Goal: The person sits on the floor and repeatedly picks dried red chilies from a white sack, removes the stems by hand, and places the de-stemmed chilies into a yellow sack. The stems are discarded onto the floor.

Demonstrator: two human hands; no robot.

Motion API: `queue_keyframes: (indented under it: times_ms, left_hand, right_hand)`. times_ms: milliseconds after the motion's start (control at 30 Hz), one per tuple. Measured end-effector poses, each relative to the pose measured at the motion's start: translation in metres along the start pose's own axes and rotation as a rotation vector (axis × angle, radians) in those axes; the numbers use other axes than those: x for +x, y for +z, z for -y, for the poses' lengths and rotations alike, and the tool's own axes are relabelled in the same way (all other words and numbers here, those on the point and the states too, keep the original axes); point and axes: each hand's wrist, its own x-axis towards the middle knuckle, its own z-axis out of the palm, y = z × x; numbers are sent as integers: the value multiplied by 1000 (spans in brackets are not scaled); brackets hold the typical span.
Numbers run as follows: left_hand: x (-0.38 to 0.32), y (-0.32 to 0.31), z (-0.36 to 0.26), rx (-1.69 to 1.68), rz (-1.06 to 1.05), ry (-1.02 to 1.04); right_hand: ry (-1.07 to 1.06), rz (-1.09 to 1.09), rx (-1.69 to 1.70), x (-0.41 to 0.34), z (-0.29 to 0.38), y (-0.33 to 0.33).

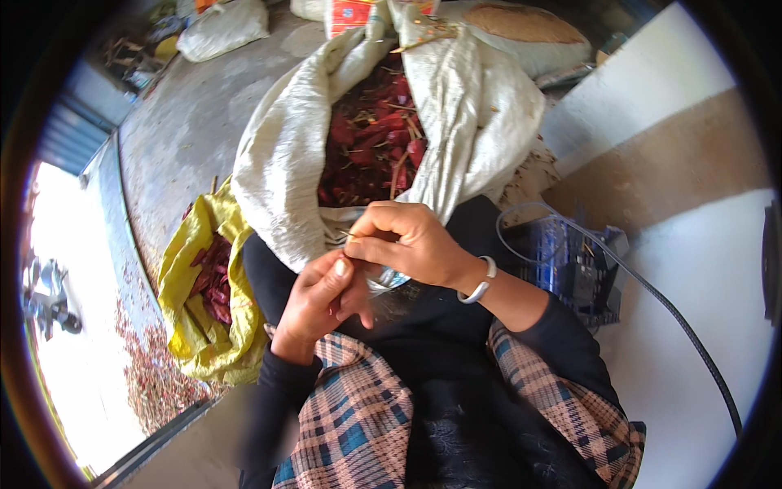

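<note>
A large white woven sack (281,153) stands open before me, with dried red chillies (372,140) and their stems inside. Over its near edge my two hands meet. My right hand (409,241), with a silver bangle at the wrist, pinches a thin stem (347,233) between thumb and fingertips. Just below it, my left hand (327,293) has its thumb against the index finger around a small reddish thing, mostly hidden, probably a chilli. To the left a yellow woven sack (177,305) stands open and holds more dried red chillies (214,284).
A blue and black plastic crate (565,269) stands at my right, with a dark cable (666,305) curving past it. Filled sacks (225,29) lie at the back. Chilli debris (159,379) covers the ground at lower left, near the doorway.
</note>
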Motion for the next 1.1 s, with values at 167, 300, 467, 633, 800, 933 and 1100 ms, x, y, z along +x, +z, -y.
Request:
queue_keyframes:
  times_ms: [167, 300, 467, 633, 800, 933, 1100]
  left_hand:
    - [1, 10, 6, 737, -297, 174]
    - [-2, 9, 6, 401, -285, 86]
    - [-2, 15, 11, 133, -246, 73]
    - [5, 20, 16, 289, -239, 166]
    - [7, 18, 20, 732, -320, 264]
    - [9, 14, 16, 1013, -305, 374]
    - [9, 12, 12, 1196, -270, 514]
  right_hand:
    - [-253, -173, -399, -1, -6, 9]
    - [-434, -247, -465, -4, -8, 14]
    - [-480, -266, -584, -13, -7, 13]
    - [-172, -289, -168, -13, -10, 17]
    - [253, -177, 306, -16, -11, 13]
    - [415, -158, 531, -16, -12, 13]
    - [501, -158, 791, -17, -18, 18]
